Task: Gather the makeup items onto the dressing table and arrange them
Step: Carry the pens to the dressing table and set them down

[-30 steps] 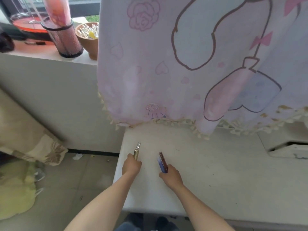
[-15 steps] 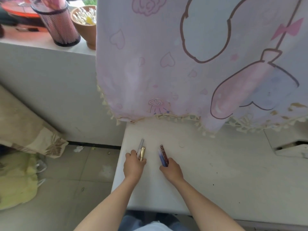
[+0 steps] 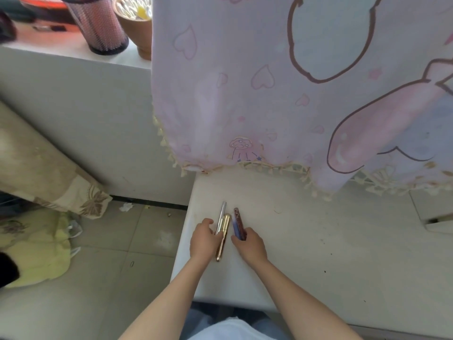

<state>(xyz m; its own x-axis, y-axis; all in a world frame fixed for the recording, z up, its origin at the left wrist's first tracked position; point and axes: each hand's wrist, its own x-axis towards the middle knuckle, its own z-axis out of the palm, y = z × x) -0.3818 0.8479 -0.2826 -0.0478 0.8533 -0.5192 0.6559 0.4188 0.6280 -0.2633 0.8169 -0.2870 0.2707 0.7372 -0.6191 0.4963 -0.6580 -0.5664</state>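
White dressing table (image 3: 343, 241), seen from above; both bare hands rest on its near left corner.

Left hand (image 3: 204, 240): fingers curled loosely, tips against a gold tube (image 3: 224, 235) and a thin silver pencil (image 3: 221, 217). The two lie side by side, touching, both flat on the tabletop and pointing away from the person. The gold tube's near end sticks out below the hand. Whether the fingers clasp the items or only press against them cannot be told.

Right hand (image 3: 250, 244): fingers bent, closed around the near ends of two more sticks, a dark red tube (image 3: 239, 220) and a blue one (image 3: 235, 227) pressed against it. Their far ends lie on the table, angled slightly left.

The two pairs sit near each other with a narrow strip of bare tabletop between them.

Behind them, a pink curtain (image 3: 282, 82) printed with hearts and a cartoon figure hangs down, its tasselled hem touching the back of the table.

Upper left, on a pale ledge (image 3: 73, 55): a dark mesh cup (image 3: 100, 23), and just beside it a brown bowl of cotton swabs (image 3: 133, 13), partly hidden by the curtain.

Left of the table, tiled floor (image 3: 122, 253) with a beige patterned cloth (image 3: 61, 182) and a yellow-green bundle (image 3: 41, 249).
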